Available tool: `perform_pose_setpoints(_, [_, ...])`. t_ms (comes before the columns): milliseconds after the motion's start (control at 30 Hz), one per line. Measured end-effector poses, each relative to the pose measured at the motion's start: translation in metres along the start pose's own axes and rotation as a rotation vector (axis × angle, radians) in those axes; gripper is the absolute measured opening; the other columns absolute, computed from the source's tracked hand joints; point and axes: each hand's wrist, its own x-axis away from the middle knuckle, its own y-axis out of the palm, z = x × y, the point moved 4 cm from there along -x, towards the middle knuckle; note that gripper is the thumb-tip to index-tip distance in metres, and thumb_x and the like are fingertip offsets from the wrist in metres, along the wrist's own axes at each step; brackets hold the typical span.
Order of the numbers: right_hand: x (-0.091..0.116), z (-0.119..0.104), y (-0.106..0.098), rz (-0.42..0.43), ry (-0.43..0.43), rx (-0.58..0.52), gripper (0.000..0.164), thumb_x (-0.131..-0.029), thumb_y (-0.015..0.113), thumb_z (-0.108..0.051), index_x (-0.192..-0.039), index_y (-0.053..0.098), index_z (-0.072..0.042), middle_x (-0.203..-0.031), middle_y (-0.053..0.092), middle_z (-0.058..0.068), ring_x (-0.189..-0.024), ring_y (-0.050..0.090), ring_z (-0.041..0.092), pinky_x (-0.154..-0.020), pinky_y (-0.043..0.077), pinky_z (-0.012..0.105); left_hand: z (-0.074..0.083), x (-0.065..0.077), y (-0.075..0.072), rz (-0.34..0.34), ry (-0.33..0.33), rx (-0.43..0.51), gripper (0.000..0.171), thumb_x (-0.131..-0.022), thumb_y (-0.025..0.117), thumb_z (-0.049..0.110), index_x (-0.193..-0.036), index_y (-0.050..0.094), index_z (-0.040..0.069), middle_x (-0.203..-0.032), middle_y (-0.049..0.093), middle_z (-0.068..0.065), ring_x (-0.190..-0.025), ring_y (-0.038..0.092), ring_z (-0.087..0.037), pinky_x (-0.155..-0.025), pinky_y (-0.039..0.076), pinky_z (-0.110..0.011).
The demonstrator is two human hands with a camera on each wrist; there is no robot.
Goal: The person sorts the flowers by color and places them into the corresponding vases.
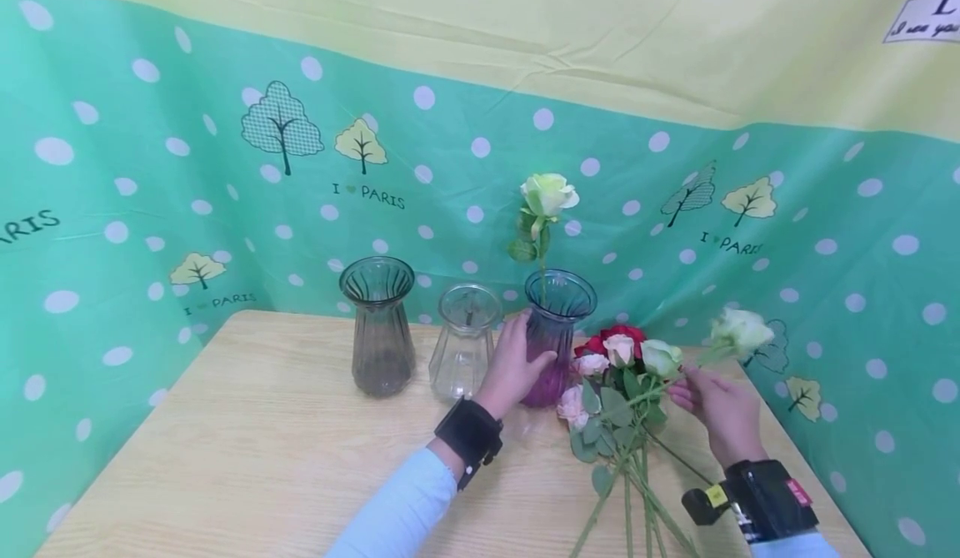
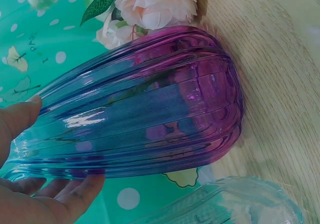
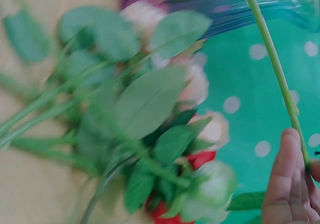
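My left hand [image 1: 516,366] grips a ribbed glass vase [image 1: 558,337], blue above and purple toward its base, which stands upright on the table. In the left wrist view, the thumb and fingers [image 2: 82,196] wrap the blue upper part of the vase [image 2: 150,108]. One white rose [image 1: 551,195] rises from its mouth. My right hand [image 1: 723,416] pinches the stem [image 3: 274,58] of another white rose [image 1: 742,333], its bloom tilted up to the right. Below and left of this hand lie loose flowers, including a pale green-white rose [image 1: 662,358] and pink roses [image 1: 573,408].
A clear glass vase [image 1: 457,362] stands just left of my left hand, with a grey glass vase [image 1: 381,341] farther left. Bare stems [image 1: 645,491] spread toward the near table edge. Polka-dot cloth [image 1: 480,183] hangs behind the wooden table [image 1: 262,441] and along its sides.
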Motion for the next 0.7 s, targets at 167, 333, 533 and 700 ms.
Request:
perform_pose_setpoints(167, [0.0, -0.022, 0.004, 0.04, -0.043, -0.205, 0.012, -0.092, 0.06, -0.019, -0.082, 0.066, -0.018, -0.073, 0.07, -0.003, -0.072, 0.069, 0.007, -0.07, 0.058, 0.019, 0.001, 0.0, -0.001, 0.004, 0.008, 0.006, 0.07, -0.085, 0.068, 0.023, -0.14, 0.032, -0.005, -0.138, 0.042, -0.021, -0.13, 0.041, -0.033, -0.11, 0.037, -0.043])
perform_pose_setpoints(333, [-0.002, -0.044, 0.003, 0.083, -0.042, -0.334, 0.007, -0.086, 0.067, -0.022, -0.085, 0.067, -0.015, -0.075, 0.07, 0.001, -0.072, 0.069, 0.01, -0.07, 0.058, 0.02, 0.0, 0.0, 0.0, -0.004, -0.01, 0.005, 0.071, -0.086, 0.067, 0.023, -0.14, 0.032, -0.004, -0.14, 0.041, -0.021, -0.131, 0.041, -0.033, -0.11, 0.037, -0.042])
perform_pose_setpoints(533, [-0.006, -0.065, 0.001, 0.141, -0.068, -0.455, 0.01, -0.085, 0.069, -0.018, -0.086, 0.067, -0.009, -0.075, 0.07, 0.004, -0.071, 0.069, 0.013, -0.069, 0.058, 0.021, -0.001, 0.0, 0.0, -0.005, -0.01, -0.005, 0.071, -0.086, 0.067, 0.024, -0.14, 0.031, -0.004, -0.14, 0.042, -0.021, -0.131, 0.041, -0.032, -0.11, 0.037, -0.042])
perform_pose_setpoints(700, [-0.007, -0.082, 0.001, 0.161, -0.096, -0.541, 0.015, -0.083, 0.071, -0.017, -0.088, 0.065, -0.004, -0.076, 0.07, 0.007, -0.071, 0.07, 0.014, -0.07, 0.058, 0.021, 0.0, -0.001, -0.001, -0.001, 0.002, -0.005, 0.071, -0.086, 0.067, 0.024, -0.14, 0.032, -0.005, -0.14, 0.042, -0.021, -0.131, 0.041, -0.033, -0.11, 0.037, -0.042])
